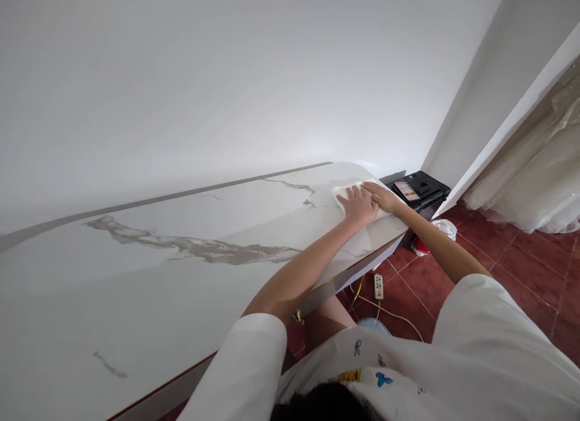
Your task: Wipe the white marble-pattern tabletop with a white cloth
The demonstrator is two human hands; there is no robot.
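A white cloth point(341, 194) lies flat near the far right end of a white marble-patterned tabletop point(149, 288) with grey-brown veins. My left hand point(360, 206) rests on the cloth, palm down with its fingers spread. Just to its right, my right hand point(381, 197) also presses on the cloth, fingers stretched towards the left and close to my left hand. Part of the cloth is hidden beneath both hands.
A black case point(428, 190) sits beyond the table's right end. On the red tiled floor point(512, 270) are a power strip point(378, 286) with a cable and a white-and-red bag point(444, 229). Sheer fabric point(534, 167) hangs at right; a white wall point(203, 77) stands behind.
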